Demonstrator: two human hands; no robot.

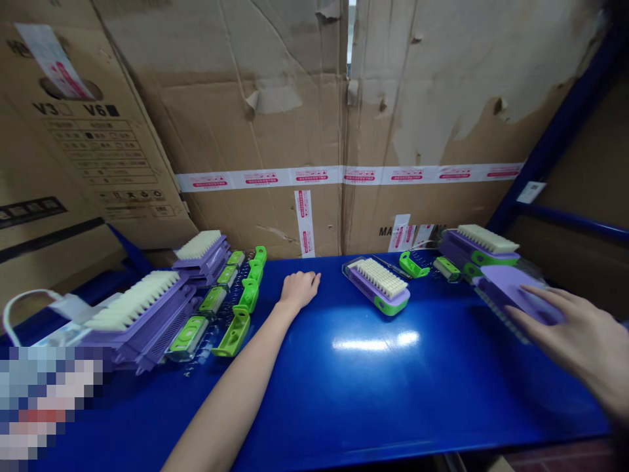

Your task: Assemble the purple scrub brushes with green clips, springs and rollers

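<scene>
My left hand (299,290) rests on the blue tabletop with its fingers curled in; nothing shows in it. At the right, my right hand (577,331) grips a purple scrub brush (521,288), its smooth back up and pale bristles down, slightly blurred. Just beyond it lies a stack of purple and green brushes (481,242), bristles up on the top one. Between my hands sits a single purple brush with a green end (378,283), cream bristles up. A loose green end piece (413,265) and a small green-and-clear part (447,269) lie near the back.
On the left stand stacks of purple brush bodies (142,314), a row of green-and-clear parts (189,335), springs, and a row of green end pieces (233,333). A white cable (19,301) and plug lie far left. Cardboard (255,131) walls the back; a blue frame (555,124) rises right.
</scene>
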